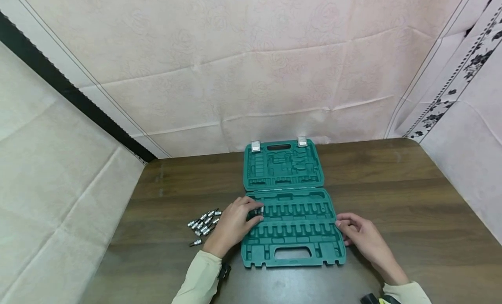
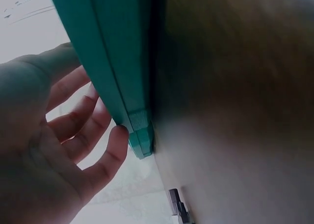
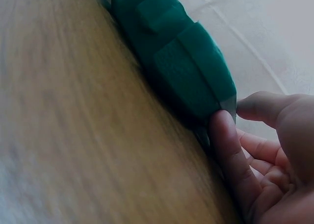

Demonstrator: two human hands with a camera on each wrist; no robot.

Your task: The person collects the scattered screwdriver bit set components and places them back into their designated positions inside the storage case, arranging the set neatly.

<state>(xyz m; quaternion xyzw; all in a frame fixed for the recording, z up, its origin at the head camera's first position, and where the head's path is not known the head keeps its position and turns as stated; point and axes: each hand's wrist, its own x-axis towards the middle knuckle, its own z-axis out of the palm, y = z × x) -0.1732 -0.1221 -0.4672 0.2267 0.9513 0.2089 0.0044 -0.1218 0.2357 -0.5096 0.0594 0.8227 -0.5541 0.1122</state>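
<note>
Far left: pale creased cloth (image 1: pixel 59 177) hangs as a side wall, a black band (image 1: pixel 78 97) slanting down toward the tabletop's back corner.
Tabletop: brown wood-grain surface (image 1: pixel 157 238), with rounded back corners and a greyish sheen along the near edge.
Loose sockets: a small heap of silver metal sockets (image 1: pixel 204 223) lies on the wood, left of the case.
Left hand: thumb and forefinger of the left hand (image 1: pixel 232 221) pinch a small metal piece (image 1: pixel 262 210) at the left end of the case's upper row.
Green case: stands open on the table, its tray (image 1: pixel 290 240) toward the person, its lid (image 1: pixel 284 166) laid back near the pinkish back cloth (image 1: pixel 255 77).
Right hand: the right hand (image 1: pixel 362 236) grips the case's right edge between thumb and finger.
Far right: white cloth (image 1: pixel 466 142) with a black floral border (image 1: pixel 443 101).
</note>
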